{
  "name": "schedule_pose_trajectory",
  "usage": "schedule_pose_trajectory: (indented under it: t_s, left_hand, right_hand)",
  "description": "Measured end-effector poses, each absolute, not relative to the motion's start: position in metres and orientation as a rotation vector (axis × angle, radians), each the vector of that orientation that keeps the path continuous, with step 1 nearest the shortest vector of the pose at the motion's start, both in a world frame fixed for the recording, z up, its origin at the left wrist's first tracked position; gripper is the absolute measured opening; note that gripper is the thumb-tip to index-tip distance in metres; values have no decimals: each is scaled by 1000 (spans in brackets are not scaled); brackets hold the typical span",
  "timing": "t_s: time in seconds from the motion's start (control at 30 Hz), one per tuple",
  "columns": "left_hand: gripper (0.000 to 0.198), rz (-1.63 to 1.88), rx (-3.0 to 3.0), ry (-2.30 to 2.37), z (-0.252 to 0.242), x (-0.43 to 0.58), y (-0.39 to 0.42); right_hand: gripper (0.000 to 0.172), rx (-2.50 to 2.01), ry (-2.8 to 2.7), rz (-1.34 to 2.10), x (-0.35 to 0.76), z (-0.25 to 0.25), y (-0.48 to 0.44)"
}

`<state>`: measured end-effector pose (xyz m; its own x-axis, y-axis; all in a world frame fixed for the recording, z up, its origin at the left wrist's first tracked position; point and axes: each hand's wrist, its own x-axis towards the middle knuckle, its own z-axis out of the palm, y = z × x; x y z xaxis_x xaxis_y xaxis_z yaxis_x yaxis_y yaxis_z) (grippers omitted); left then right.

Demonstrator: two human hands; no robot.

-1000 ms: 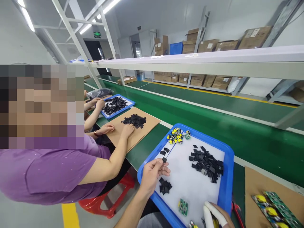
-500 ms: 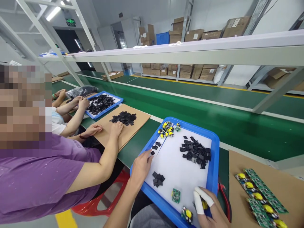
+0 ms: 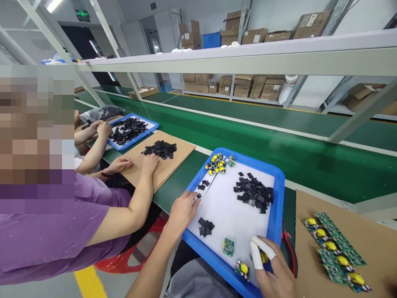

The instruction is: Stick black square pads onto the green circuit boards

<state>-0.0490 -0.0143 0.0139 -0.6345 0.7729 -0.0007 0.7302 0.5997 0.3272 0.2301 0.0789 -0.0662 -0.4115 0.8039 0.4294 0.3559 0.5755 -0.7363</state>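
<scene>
A blue tray (image 3: 279,198) with a white liner lies in front of me on the green bench. My left hand (image 3: 181,211) rests on the tray's left rim, its fingertips closed on a small black square piece (image 3: 199,195). My right hand (image 3: 273,271), with white finger cots, is curled at the tray's near edge around a small yellow part (image 3: 264,257). On the liner lie a heap of black pieces (image 3: 254,192), a small black cluster (image 3: 205,227), a green circuit board (image 3: 228,246), and yellow-topped parts (image 3: 217,162) at the far corner.
A person in a purple shirt (image 3: 62,231) sits at my left, hands flat on a cardboard sheet (image 3: 173,161) with black pieces. Farther left is a second blue tray (image 3: 133,130). At my right, cardboard (image 3: 341,240) carries green boards with yellow parts (image 3: 335,248). Red-handled cutters (image 3: 288,248) lie beside my tray.
My left hand has come down from above the liner to the tray's left rim, still pinching a black piece. My right hand has come further into view at the tray's near edge.
</scene>
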Motion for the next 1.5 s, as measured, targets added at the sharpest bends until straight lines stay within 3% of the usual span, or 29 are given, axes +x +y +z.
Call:
schedule_pose_trajectory:
  t_s: [0.37,0.83,1.27,1.5]
  left_hand:
    - [30,185,1533,2542,17,-88,69]
    - [33,291,1309,2603,34,-68,-26]
    - [32,674,1366,2211,10,-31,-47]
    - [11,1101,1152,2125,0,-38,-45]
  right_hand:
    - [21,-906,-1990,693,226,-63,80]
    - [17,-789,-2062,600,230,-55,83]
    - [23,-658,-2092,515,226,-43,83]
    - [26,-656,-2160,418,237,-25,82]
